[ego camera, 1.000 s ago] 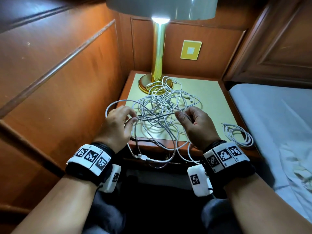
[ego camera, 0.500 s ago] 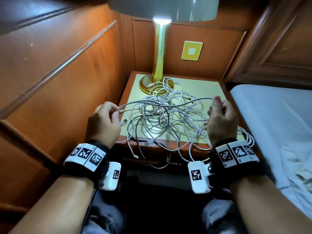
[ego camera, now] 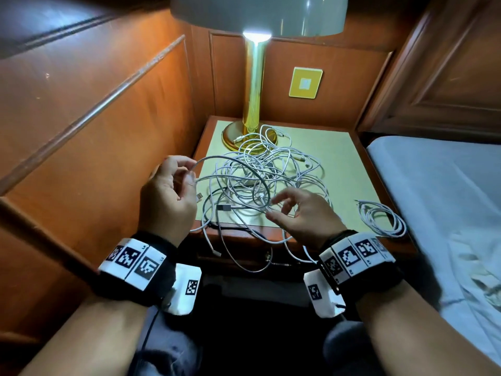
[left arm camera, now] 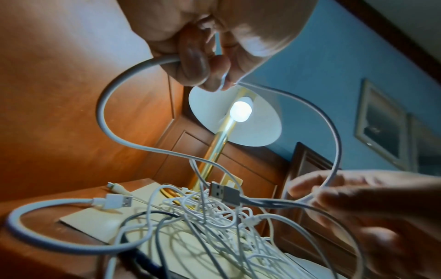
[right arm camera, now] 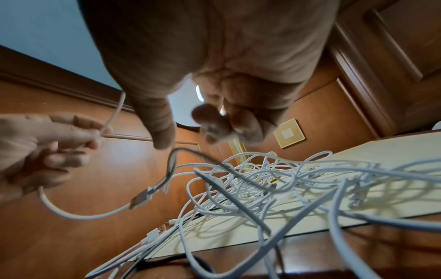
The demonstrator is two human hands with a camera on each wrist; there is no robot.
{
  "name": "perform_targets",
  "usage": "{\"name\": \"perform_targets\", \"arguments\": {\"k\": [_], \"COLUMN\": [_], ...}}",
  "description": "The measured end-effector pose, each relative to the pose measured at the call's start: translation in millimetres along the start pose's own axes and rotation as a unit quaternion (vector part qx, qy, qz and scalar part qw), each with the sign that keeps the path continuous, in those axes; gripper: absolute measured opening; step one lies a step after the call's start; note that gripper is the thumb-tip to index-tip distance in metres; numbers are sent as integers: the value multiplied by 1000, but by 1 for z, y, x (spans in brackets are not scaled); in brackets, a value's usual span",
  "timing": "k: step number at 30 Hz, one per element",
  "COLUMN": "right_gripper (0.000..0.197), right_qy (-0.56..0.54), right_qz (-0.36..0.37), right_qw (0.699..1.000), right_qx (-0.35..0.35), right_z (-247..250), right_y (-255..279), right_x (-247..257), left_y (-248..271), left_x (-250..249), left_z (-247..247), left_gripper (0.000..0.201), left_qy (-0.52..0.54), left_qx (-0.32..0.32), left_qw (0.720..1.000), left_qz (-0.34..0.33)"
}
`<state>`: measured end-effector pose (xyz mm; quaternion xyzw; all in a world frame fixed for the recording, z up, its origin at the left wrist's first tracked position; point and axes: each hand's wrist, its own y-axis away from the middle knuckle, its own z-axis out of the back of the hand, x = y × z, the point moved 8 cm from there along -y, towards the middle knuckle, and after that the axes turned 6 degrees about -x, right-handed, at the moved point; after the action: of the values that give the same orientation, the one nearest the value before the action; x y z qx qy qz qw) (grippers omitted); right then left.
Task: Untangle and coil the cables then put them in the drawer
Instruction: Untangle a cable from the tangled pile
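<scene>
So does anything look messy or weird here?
Yes. The tangled cables are one big knot on the nightstand, with some loops spilling over its front edge and one loop resting on the lamp base. The left hand holds one white strand. Only the coiled cable looks tidy.

head: looking down from above at the lamp (ego camera: pixel 254 85) | left wrist: looking up close under it (left arm camera: pixel 235 120) | right wrist: facing it from low, near | shared: cables (ego camera: pixel 265 175) before the lamp
</scene>
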<state>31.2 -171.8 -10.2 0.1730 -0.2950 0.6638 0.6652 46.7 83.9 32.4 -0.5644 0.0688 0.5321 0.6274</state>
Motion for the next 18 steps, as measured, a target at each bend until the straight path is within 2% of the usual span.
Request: {"name": "perform_targets", "arguments": {"k": [2,4,7,9,11,14,18], "right_gripper": [46,53,19,17,21,21,38], "right_qy": [-28,-59,-91,-200,-291,-288,-222], "right_qz": [12,45,54,-11,-76,-105,-93], "right_qw": [999,996,992,973,941,931,944], "right_qx": [-39,-48,-71,-115,-154,-199,-225], "right_z": [4,1,0,9,19,30,37], "right_y": [-2,-2,-4,-9,-13,-14,-8], "right_x": [4,12,16,4,-10,-25,-22], "left_y": [5,9,14,12,9,6,2], "left_x": [-9,-20,-29,-22,-10,3,-5], "left_z": [-2,-6,-9,-9,-11,-17,-9], "left_gripper": [15,15,15,8,7,16,19], "left_qy": [33,56,59,39,5,-47,-45], "left_qx": [19,39,53,59,83,123,98], "left_qw": [999,997,994,995,993,986,987], "left_qz": [-12,-39,-73,-75,-82,-101,-120]}}
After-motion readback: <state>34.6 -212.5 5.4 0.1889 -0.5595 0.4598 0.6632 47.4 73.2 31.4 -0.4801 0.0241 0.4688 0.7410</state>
